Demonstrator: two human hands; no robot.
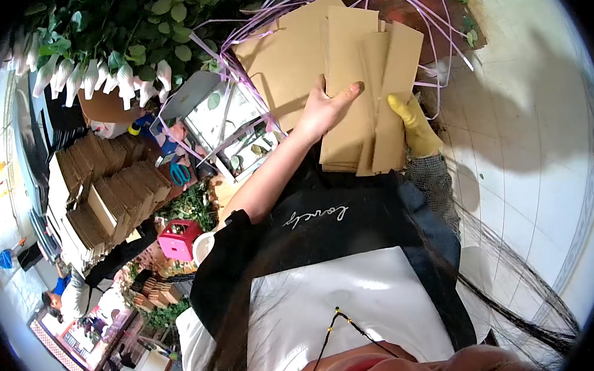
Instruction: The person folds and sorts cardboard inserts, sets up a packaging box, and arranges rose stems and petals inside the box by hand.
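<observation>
Several flat brown cardboard sheets (348,123) are fanned together in front of my apron. My bare left hand (333,107) is closed on them near the middle, its thumb lying across the front. On the right edge, my right hand (417,125), in a yellow glove with a grey mesh cuff, grips the same stack with its thumb on the near face; its other fingers are hidden behind. Beyond the stack lies a wider cardboard sheet (285,59), partly covered by the sheets I hold.
White wrapped flower buds (124,84) with green leaves fill the upper left. Purple ribbons (429,11) trail around the cardboard. Stacked cardboard pieces (126,197), blue scissors (180,173) and a pink stool (179,239) are at left. Another person (77,294) is farther off. White tiled floor (514,136) extends right.
</observation>
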